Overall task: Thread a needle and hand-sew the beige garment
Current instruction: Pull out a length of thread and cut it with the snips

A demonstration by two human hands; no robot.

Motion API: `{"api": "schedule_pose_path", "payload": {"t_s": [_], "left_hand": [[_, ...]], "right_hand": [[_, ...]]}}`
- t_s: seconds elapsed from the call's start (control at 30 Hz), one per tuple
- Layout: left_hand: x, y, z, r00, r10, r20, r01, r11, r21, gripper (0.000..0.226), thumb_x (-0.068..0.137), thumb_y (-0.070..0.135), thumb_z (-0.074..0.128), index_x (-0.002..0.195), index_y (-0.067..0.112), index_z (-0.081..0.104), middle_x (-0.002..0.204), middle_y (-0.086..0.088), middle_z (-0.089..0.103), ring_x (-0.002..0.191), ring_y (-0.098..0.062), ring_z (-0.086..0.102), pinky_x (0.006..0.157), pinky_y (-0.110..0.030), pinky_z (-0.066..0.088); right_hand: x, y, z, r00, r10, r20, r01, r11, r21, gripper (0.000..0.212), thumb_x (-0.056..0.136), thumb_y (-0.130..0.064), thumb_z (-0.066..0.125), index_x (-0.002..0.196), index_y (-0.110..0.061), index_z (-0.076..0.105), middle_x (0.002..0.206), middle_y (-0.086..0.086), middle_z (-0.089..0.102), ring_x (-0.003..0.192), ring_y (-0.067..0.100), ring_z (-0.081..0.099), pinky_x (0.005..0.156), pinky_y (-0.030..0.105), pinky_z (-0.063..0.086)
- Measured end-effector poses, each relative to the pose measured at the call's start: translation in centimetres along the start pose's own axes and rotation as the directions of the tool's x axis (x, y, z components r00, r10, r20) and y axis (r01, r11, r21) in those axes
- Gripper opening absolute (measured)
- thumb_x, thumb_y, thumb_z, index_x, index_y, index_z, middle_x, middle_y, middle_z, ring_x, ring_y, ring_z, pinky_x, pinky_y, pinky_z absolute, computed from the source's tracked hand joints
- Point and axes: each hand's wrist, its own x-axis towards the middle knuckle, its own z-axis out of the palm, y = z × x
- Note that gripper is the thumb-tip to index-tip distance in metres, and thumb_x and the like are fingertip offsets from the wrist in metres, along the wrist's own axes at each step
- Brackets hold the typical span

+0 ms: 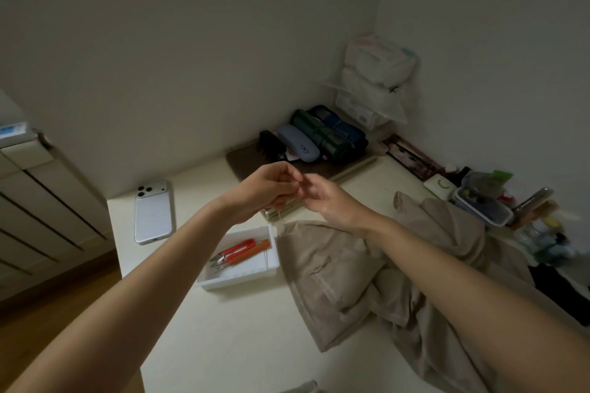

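1. My two arms reach out over the table (223, 344), and my hands meet in the air above its far part.
2. My left hand (271, 190) has its fingers curled in. The thumb and first finger are pressed tip to tip in a small pinch.
3. A thin pale thread (278, 221) hangs down from that pinch, toward the far corner of the white tray.
4. My right hand (329, 202) is just beside the left one, and the fingertips of both touch. Its fingers are bent too, but I cannot tell if it holds anything. Whatever is between the tips is too small for me to see.
5. The beige garment (335, 274) lies in a crumpled heap on the table, under my right arm. Neither hand touches it.
6. The white tray (238, 282) sits on the table below my hands, just beside the left edge of the garment. Inside it lie red snips (234, 251) and an orange tool (255, 249), side by side.
7. A white phone (153, 212) lies face down on the left side of the table, well apart from the tray.
8. At the back, near the wall, a brown mat (238, 163) holds a light blue glasses case (298, 143) and some dark green and blue rolls (332, 134).
9. White bags (376, 73) are piled up in the corner behind the rolls.
10. On the far right, a clear box (482, 206) full of small things stands near the wall, past the garment.
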Motion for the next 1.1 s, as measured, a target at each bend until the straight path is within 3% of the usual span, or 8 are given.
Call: {"api": "schedule_pose_path", "payload": {"t_s": [0.17, 0.3, 0.47, 0.6, 0.8, 0.93, 1.0, 1.1], "left_hand": [[-0.4, 0.1, -1.2, 0.993, -0.006, -0.114, 0.024, 0.987, 0.160, 0.023, 0.091, -0.010, 0.045, 0.087, 0.011, 0.053, 0.069, -0.006, 0.061, 0.050, -0.007, 0.041, 0.044, -0.015, 0.030], [-0.9, -0.8, -2.2, 0.979, 0.019, -0.202, 0.032, 0.969, 0.246, 0.024, 0.090, -0.011, 0.045, 0.086, 0.012, 0.052, 0.067, -0.005, 0.061, 0.045, -0.001, 0.042, 0.044, -0.014, 0.030], [-1.5, -2.6, -3.7, 0.954, 0.014, -0.300, 0.079, 0.953, 0.294, 0.025, 0.091, -0.009, 0.044, 0.084, 0.013, 0.053, 0.067, -0.004, 0.060, 0.050, -0.008, 0.040, 0.046, -0.019, 0.027], [-1.6, -4.1, -4.8, 0.922, 0.025, -0.388, 0.132, 0.918, 0.373, 0.027, 0.091, -0.006, 0.045, 0.081, 0.017, 0.055, 0.072, -0.006, 0.062, 0.044, 0.000, 0.044, 0.047, -0.018, 0.029], [-1.3, -5.9, -6.0, 0.903, 0.010, -0.428, 0.227, 0.837, 0.498, 0.023, 0.092, -0.004, 0.044, 0.089, 0.012, 0.060, 0.078, -0.005, 0.066, 0.089, -0.033, 0.063, 0.077, -0.038, 0.049], [-0.9, -6.9, -6.4, 0.914, -0.035, -0.403, 0.315, 0.687, 0.654, 0.027, 0.095, -0.003, 0.039, 0.091, 0.015, 0.059, 0.097, -0.012, 0.070, 0.087, -0.023, 0.062, 0.073, -0.027, 0.048], [-0.6, -7.0, -6.1, 0.934, -0.046, -0.354, 0.313, 0.580, 0.752, 0.025, 0.096, 0.001, 0.041, 0.105, 0.012, 0.062, 0.114, -0.012, 0.066, 0.100, -0.022, 0.061, 0.086, -0.030, 0.049], [-0.6, -5.6, -4.1, 0.958, 0.065, -0.281, 0.169, 0.662, 0.730, 0.032, 0.102, 0.021, 0.040, 0.126, 0.007, 0.056, 0.130, -0.010, 0.058, 0.119, -0.024, 0.053, 0.096, -0.028, 0.040]], "right_hand": [[0.6, 0.2, 0.2, 0.998, -0.011, -0.066, 0.002, 0.992, -0.130, 0.021, 0.099, -0.015, 0.046, 0.111, -0.007, 0.061, 0.093, 0.008, 0.065, 0.080, 0.008, 0.056, 0.077, 0.017, 0.045], [0.8, 0.7, -0.2, 0.992, -0.013, -0.128, -0.010, 0.984, -0.179, 0.020, 0.098, -0.015, 0.048, 0.086, -0.016, 0.064, 0.066, -0.003, 0.051, 0.064, 0.007, 0.047, 0.063, 0.014, 0.039], [0.7, 1.6, -1.1, 0.986, 0.061, -0.155, -0.095, 0.971, -0.219, 0.026, 0.098, -0.017, 0.048, 0.077, -0.022, 0.062, 0.063, -0.005, 0.047, 0.061, 0.008, 0.045, 0.060, 0.015, 0.038], [0.8, 1.9, -1.9, 0.972, 0.116, -0.207, -0.161, 0.963, -0.216, 0.025, 0.098, -0.018, 0.048, 0.079, -0.022, 0.063, 0.071, -0.004, 0.053, 0.069, 0.009, 0.051, 0.065, 0.014, 0.044], [1.0, 1.6, -2.8, 0.964, 0.103, -0.246, -0.170, 0.947, -0.272, 0.021, 0.097, -0.019, 0.048, 0.085, -0.018, 0.065, 0.066, -0.002, 0.047, 0.062, 0.010, 0.045, 0.061, 0.022, 0.044], [1.2, 0.9, -2.5, 0.969, 0.050, -0.243, -0.129, 0.938, -0.321, 0.021, 0.097, -0.018, 0.050, 0.087, -0.016, 0.068, 0.063, 0.003, 0.049, 0.056, 0.014, 0.043, 0.053, 0.020, 0.034], [1.5, 0.6, -2.3, 0.973, 0.033, -0.228, -0.113, 0.929, -0.351, 0.021, 0.097, -0.019, 0.050, 0.089, -0.016, 0.069, 0.067, 0.007, 0.055, 0.061, 0.017, 0.049, 0.055, 0.016, 0.036], [1.8, 0.2, -1.8, 0.979, 0.022, -0.202, -0.100, 0.919, -0.381, 0.021, 0.097, -0.020, 0.051, 0.087, -0.016, 0.069, 0.056, -0.007, 0.044, 0.050, 0.005, 0.039, 0.048, 0.012, 0.031]]}}
